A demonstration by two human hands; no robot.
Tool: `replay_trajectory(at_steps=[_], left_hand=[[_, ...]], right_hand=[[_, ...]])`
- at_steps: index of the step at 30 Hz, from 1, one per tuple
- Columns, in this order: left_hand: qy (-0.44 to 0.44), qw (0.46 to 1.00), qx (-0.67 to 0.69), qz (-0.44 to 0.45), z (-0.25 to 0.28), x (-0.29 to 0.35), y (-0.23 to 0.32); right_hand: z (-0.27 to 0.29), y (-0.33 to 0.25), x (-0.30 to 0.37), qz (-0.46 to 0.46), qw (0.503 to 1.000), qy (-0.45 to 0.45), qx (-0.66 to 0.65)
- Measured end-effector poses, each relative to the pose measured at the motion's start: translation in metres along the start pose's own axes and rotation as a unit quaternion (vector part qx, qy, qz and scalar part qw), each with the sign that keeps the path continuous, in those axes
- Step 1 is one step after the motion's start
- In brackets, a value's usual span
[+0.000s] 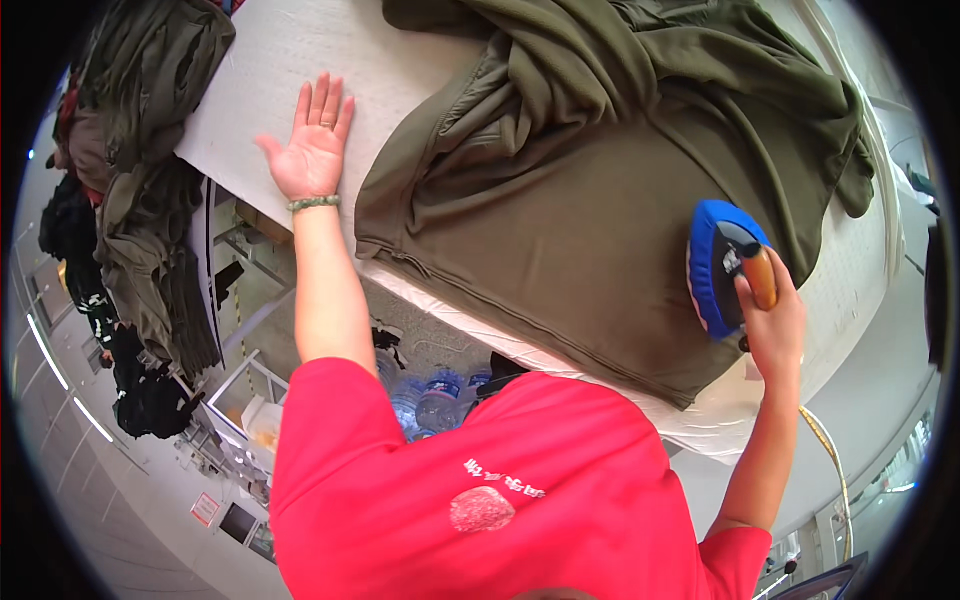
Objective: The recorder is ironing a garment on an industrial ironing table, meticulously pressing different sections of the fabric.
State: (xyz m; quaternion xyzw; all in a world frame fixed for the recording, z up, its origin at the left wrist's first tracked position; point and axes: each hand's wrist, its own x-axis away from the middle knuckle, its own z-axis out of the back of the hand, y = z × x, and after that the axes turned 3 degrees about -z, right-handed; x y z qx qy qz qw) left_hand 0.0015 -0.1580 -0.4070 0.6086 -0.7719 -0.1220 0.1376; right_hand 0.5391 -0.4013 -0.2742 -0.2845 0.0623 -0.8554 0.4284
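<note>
An olive-green garment (560,240) lies on the white padded table (360,50), its lower part spread smooth and its upper part bunched in folds. My right hand (778,325) is wrapped round the orange handle of an iron (712,270) with a blue cover round its base. The iron is over the right side of the garment, tilted; whether it touches the cloth I cannot tell. To the left of the garment, my left hand (312,150) is open, palm up with fingers stretched out, holding nothing. It is apart from the cloth.
A pile of dark green and brown garments (150,130) hangs at the far left, beside the table's corner. Clear plastic bottles (435,400) stand below the table's near edge. A yellowish hose or cord (828,445) runs down at the right, near my right forearm.
</note>
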Motion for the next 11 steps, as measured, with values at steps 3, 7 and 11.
replay_trajectory(at_steps=[3,7,11], left_hand=[[0.043,0.998,-0.038,0.012,0.017,0.013,0.016],[0.103,0.992,-0.046,0.056,0.045,0.042,0.091],[0.395,0.877,-0.275,-0.016,0.059,0.021,0.086]], right_hand=[[0.010,0.022,0.024,-0.084,0.994,-0.033,-0.066],[0.023,0.053,0.054,-0.120,0.986,-0.014,-0.114],[0.016,0.080,0.080,-0.122,0.986,0.016,-0.114]])
